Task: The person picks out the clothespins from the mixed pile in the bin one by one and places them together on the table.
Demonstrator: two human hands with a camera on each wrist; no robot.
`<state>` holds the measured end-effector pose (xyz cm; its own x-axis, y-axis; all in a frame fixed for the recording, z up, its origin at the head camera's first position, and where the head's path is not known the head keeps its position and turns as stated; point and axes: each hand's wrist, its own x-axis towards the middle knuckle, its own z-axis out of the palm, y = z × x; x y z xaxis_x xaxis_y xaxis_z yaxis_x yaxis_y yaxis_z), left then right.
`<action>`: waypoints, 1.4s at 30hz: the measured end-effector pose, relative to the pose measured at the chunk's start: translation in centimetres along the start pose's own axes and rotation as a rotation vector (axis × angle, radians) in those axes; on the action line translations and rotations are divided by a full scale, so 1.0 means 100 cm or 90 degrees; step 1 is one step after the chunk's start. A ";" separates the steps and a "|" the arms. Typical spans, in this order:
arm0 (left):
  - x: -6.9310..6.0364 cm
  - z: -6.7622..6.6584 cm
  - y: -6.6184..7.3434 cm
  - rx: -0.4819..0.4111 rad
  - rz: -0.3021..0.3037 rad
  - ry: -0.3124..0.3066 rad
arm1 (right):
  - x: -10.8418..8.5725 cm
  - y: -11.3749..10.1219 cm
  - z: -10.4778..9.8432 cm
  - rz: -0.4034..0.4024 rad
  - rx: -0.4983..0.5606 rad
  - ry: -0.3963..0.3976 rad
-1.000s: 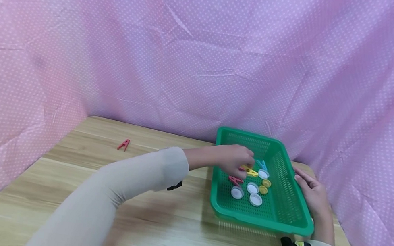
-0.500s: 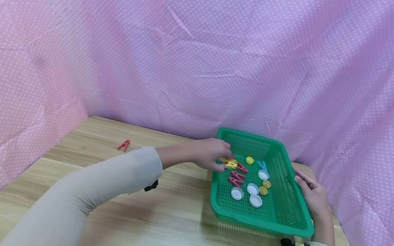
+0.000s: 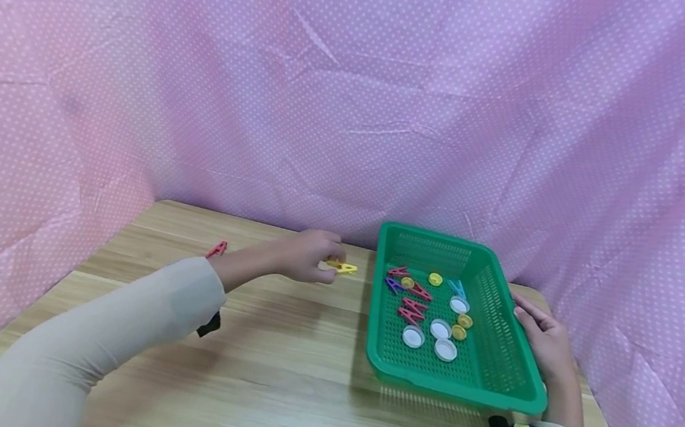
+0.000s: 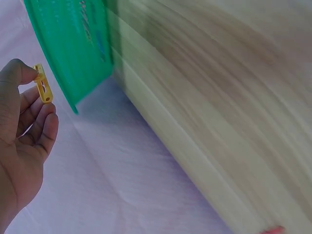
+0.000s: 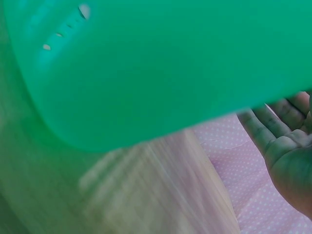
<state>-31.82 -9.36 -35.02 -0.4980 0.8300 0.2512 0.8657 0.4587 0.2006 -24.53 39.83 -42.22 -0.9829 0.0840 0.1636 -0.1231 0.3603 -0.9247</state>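
Observation:
A yellow clothespin (image 3: 345, 269) is pinched between thumb and fingers of my left hand (image 3: 310, 256), above the table left of the green basket (image 3: 455, 393). The left wrist view shows the same yellow clothespin (image 4: 45, 87) held by its end in my left hand (image 4: 27, 131). My right hand (image 3: 550, 343) grips the basket's right rim, with the thumb at the edge. Inside the basket lie red clothespins (image 3: 413, 305), a purple one (image 3: 394, 285), a blue one (image 3: 456, 288), white caps (image 3: 445, 350) and yellow caps (image 3: 435, 279).
A red clothespin (image 3: 217, 248) lies at the back left of the wooden table (image 3: 298, 377), partly behind my left forearm. Pink dotted cloth (image 3: 355, 102) hangs behind the table and along both sides.
My left hand has moved left out of the basket with the yellow clothespin, uncovering the purple one. My right hand and the basket have stayed in place.

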 end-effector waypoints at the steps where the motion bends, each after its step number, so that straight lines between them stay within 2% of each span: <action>1: -0.006 0.000 -0.005 -0.004 -0.009 0.002 | 0.000 0.000 0.000 0.001 -0.003 0.001; 6: -0.039 -0.001 -0.027 -0.028 -0.076 0.012 | 0.000 -0.001 0.001 0.006 -0.020 0.002; 11: -0.066 0.001 -0.049 -0.049 -0.148 0.024 | 0.001 -0.001 0.001 0.003 0.001 0.003; 18: -0.091 -0.001 -0.076 -0.054 -0.220 0.052 | 0.002 -0.001 0.000 0.014 0.032 0.002; 22: -0.103 0.000 -0.088 -0.073 -0.277 0.066 | 0.002 0.000 0.000 0.010 0.053 0.001; 25: -0.111 0.002 -0.094 -0.081 -0.311 0.068 | 0.001 -0.001 0.001 0.010 0.035 0.005; 30: -0.124 0.007 -0.102 -0.072 -0.331 0.067 | 0.001 -0.001 0.001 0.009 0.001 0.013; 36: -0.135 0.014 -0.109 -0.053 -0.355 0.063 | 0.002 0.004 0.001 -0.010 0.048 0.003; 42: -0.139 0.020 -0.111 -0.058 -0.370 0.034 | 0.002 0.006 0.000 -0.016 0.065 0.001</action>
<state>-34.40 -25.32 -42.62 -0.8930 0.4331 0.1223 0.4438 0.8025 0.3988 -24.81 40.04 -42.77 -0.9792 0.0779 0.1874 -0.1607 0.2660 -0.9505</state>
